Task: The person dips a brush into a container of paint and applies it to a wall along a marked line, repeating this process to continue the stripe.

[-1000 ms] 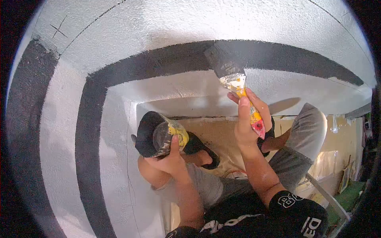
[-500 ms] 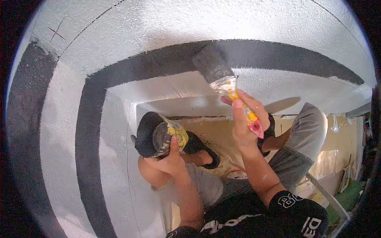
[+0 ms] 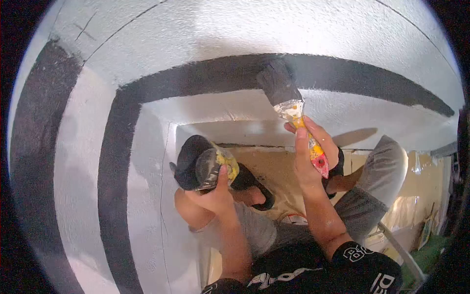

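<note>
My right hand (image 3: 316, 152) is closed round the yellow and red handle of a paintbrush (image 3: 296, 115). Dark paint coats its broad bristles, which lie over the black painted stripe (image 3: 196, 78) on the white wall. Lower left, my left hand (image 3: 215, 196) grips a paint can (image 3: 225, 169) smeared with yellow and black paint. The can is tilted, its dark opening towards the left, and its contents cannot be made out. A black rounded thing (image 3: 188, 159) shows at the can's mouth.
More black stripes (image 3: 36, 142) run down the white wall (image 3: 235, 29) at left, with thin pencilled lines beside them. My bent knees and dark shoes (image 3: 262, 196) are below, above a tan, paint-marked floor covering (image 3: 274, 166). A metal leg (image 3: 401, 250) stands at lower right, near green matting (image 3: 433, 255).
The brush and my right hand appear slightly farther right and lower in view. The whole scene has shifted a little, as the head camera moved. Both hands keep their holds.
</note>
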{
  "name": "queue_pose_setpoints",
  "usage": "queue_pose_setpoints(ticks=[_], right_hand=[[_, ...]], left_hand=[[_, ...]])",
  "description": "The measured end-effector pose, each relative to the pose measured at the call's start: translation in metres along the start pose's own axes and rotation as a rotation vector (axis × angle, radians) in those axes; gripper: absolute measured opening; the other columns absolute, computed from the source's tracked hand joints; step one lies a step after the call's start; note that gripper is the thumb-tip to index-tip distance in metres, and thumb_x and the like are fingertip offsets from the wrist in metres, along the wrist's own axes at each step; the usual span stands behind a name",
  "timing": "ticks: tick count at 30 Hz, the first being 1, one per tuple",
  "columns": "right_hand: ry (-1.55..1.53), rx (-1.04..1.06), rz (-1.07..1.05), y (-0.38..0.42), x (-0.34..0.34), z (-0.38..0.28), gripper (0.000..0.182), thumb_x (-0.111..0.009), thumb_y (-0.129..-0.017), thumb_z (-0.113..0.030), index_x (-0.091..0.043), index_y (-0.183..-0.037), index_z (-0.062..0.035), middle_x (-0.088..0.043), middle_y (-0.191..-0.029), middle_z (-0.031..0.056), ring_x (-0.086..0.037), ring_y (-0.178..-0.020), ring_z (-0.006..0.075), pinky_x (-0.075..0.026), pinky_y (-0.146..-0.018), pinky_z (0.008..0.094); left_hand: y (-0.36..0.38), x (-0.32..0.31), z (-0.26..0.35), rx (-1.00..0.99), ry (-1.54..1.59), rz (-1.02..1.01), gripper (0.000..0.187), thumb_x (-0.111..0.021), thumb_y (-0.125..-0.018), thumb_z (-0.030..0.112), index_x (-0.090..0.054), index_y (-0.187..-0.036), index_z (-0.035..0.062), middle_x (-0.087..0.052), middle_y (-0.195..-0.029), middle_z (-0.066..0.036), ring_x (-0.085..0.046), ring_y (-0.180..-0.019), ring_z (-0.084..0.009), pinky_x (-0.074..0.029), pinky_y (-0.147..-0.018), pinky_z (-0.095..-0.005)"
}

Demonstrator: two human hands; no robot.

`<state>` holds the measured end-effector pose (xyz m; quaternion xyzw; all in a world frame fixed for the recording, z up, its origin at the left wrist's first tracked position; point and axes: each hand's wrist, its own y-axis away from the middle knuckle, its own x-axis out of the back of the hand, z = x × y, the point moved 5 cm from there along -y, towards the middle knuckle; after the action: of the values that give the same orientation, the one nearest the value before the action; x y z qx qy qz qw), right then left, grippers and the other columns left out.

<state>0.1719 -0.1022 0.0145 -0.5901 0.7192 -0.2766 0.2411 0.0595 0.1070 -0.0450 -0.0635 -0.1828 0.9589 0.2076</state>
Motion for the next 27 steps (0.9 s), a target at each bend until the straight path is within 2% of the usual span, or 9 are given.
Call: queue_pose_setpoints(ticks=[3, 5, 9, 11, 18, 20, 21, 23, 27], right_hand=[[-0.034, -0.07, -0.122, 0.003, -0.008, -0.002, 0.024, -0.057, -0.087, 0.001, -0.059, -0.11, 0.0055, -0.066, -0.095, 0.0197, -0.068, -0.083, 0.0249, -0.052, -0.075, 0.0296], [0.101, 0.113, -0.103, 0.008, -0.015, -0.012, 0.024, -0.062, -0.083, 0.003, -0.062, -0.107, 0.0027, -0.067, -0.091, 0.0188, -0.068, -0.081, 0.0233, -0.052, -0.072, 0.0278], [0.051, 0.194, -0.183, -0.007, -0.053, -0.036, 0.028, -0.066, -0.078, 0.004, -0.065, -0.105, -0.0006, -0.067, -0.088, 0.0182, -0.068, -0.075, 0.0242, -0.052, -0.066, 0.0273], [-0.009, 0.297, -0.217, -0.012, -0.076, -0.039, 0.035, -0.069, -0.072, 0.006, -0.066, -0.106, -0.0028, -0.067, -0.087, 0.0165, -0.066, -0.069, 0.0252, -0.052, -0.061, 0.0286], [-0.047, 0.413, -0.402, -0.017, -0.138, -0.037, 0.037, -0.07, -0.072, 0.004, -0.065, -0.108, -0.0032, -0.065, -0.085, 0.0122, -0.063, -0.065, 0.0227, -0.051, -0.057, 0.0294], [-0.018, 0.487, -0.438, -0.017, -0.152, -0.04, 0.038, -0.07, -0.072, 0.003, -0.065, -0.109, -0.004, -0.065, -0.084, 0.0113, -0.063, -0.065, 0.0224, -0.051, -0.057, 0.0297], [-0.026, 0.491, -0.451, -0.016, -0.16, -0.041, 0.038, -0.07, -0.072, 0.003, -0.065, -0.109, -0.004, -0.065, -0.084, 0.0113, -0.063, -0.065, 0.0224, -0.051, -0.057, 0.0297], [-0.046, 0.497, -0.476, -0.015, -0.178, -0.045, 0.041, -0.071, -0.071, 0.001, -0.064, -0.111, -0.0047, -0.065, -0.086, 0.0109, -0.063, -0.066, 0.0223, -0.051, -0.058, 0.0299], [-0.073, 0.531, -0.606, -0.01, -0.207, -0.054, 0.042, -0.069, -0.072, -0.003, -0.062, -0.113, -0.0062, -0.064, -0.089, 0.0114, -0.064, -0.071, 0.024, -0.052, -0.061, 0.0317]], left_hand=[[-0.002, -0.001, 0.005, -0.066, -0.041, 0.01, 0.062, -0.076, -0.07, -0.003, -0.044, -0.123, -0.0028, -0.055, -0.116, -0.014, -0.057, -0.101, -0.0232, -0.048, -0.09, -0.0342], [-0.002, -0.001, 0.011, -0.082, -0.012, 0.015, 0.062, -0.077, -0.07, -0.003, -0.045, -0.122, -0.0027, -0.055, -0.116, -0.014, -0.057, -0.1, -0.0231, -0.048, -0.09, -0.0339], [-0.003, 0.009, 0.007, -0.076, 0.013, 0.072, 0.063, -0.078, -0.069, -0.003, -0.045, -0.122, -0.0024, -0.055, -0.116, -0.014, -0.057, -0.1, -0.0237, -0.048, -0.09, -0.0342], [-0.005, 0.01, 0.012, -0.015, 0.128, 0.066, 0.066, -0.08, -0.067, -0.002, -0.044, -0.123, -0.0027, -0.056, -0.116, -0.015, -0.058, -0.101, -0.0248, -0.049, -0.09, -0.0351], [-0.014, 0.039, 0.01, 0.024, 0.003, 0.159, 0.068, -0.079, -0.067, -0.001, -0.043, -0.125, -0.0042, -0.059, -0.113, -0.016, -0.06, -0.099, -0.0247, -0.05, -0.088, -0.0352], [-0.022, 0.041, 0.022, -0.024, -0.123, -0.019, 0.067, -0.078, -0.066, -0.003, -0.044, -0.125, -0.0049, -0.059, -0.113, -0.016, -0.06, -0.099, -0.0237, -0.05, -0.089, -0.0352], [-0.023, 0.043, 0.022, -0.019, -0.124, -0.004, 0.067, -0.078, -0.066, -0.003, -0.044, -0.125, -0.0049, -0.059, -0.113, -0.016, -0.06, -0.099, -0.0237, -0.05, -0.089, -0.0352], [-0.026, 0.043, 0.018, 0.048, -0.051, -0.008, 0.083, -0.084, -0.058, 0.0, -0.039, -0.128, -0.005, -0.06, -0.112, -0.015, -0.061, -0.097, -0.0245, -0.046, -0.094, -0.035], [-0.025, 0.038, 0.027, 0.211, 0.205, 0.113, 0.081, -0.085, -0.059, 0.006, -0.041, -0.127, -0.0042, -0.059, -0.113, -0.014, -0.06, -0.1, -0.0234, -0.046, -0.093, -0.0338]])
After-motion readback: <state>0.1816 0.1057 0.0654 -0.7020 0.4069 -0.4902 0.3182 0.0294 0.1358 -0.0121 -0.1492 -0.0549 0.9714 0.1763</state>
